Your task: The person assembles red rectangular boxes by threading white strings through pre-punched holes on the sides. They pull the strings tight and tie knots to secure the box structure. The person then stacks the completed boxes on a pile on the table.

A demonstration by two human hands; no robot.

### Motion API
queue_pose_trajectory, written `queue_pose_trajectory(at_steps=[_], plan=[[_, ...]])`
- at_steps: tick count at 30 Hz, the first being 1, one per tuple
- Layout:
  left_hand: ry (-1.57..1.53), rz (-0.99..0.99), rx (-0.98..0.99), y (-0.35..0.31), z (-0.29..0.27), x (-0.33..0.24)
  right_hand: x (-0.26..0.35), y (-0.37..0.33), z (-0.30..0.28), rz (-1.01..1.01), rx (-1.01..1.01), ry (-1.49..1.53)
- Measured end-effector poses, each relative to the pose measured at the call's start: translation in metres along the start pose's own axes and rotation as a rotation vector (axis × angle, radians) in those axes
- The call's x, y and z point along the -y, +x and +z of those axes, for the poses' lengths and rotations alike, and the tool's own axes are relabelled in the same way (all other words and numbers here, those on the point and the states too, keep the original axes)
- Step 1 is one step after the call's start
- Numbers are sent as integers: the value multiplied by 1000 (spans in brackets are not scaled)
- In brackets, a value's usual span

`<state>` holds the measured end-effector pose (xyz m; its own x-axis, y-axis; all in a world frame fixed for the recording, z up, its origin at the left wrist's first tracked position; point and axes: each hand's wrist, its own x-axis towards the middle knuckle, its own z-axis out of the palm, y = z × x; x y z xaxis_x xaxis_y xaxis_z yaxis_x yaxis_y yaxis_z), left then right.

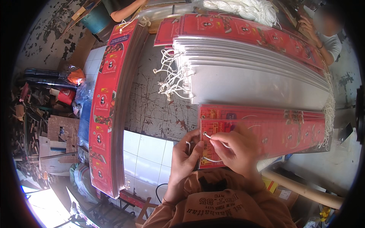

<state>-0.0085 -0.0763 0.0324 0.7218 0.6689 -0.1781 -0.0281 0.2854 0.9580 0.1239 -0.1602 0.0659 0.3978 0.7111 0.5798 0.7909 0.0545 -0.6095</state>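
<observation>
In front of me lies a long red printed panel (289,135), glossy, with more red panels beneath it. My left hand (184,157) grips its left edge, thumb on top, with a bit of white cord showing between the fingers. My right hand (239,150), slightly blurred, is closed in a pinch on a white cord (206,134) at the panel's left end. Another length of the cord lies across the panel's lower left corner. Just beyond is a fanned stack of white-backed panels (258,83) with knotted white cords (173,85) hanging off its left end.
At the left stands a tall stack of red printed panels (102,100). A hank of white cord (245,10) lies at the back. One person (332,47) is at the far right; another person's arm (127,10) shows at the top. A cardboard tube (304,188) lies at lower right.
</observation>
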Motion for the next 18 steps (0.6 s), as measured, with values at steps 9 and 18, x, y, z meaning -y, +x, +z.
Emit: queue_pose_trajectory(at_steps=[9,18], plan=[[-157,-46,11,1,2,-6,-2,-2,1,23,56,-12],[-70,-52,3,3,-2,4,-1,-2,0,1,124,-19]])
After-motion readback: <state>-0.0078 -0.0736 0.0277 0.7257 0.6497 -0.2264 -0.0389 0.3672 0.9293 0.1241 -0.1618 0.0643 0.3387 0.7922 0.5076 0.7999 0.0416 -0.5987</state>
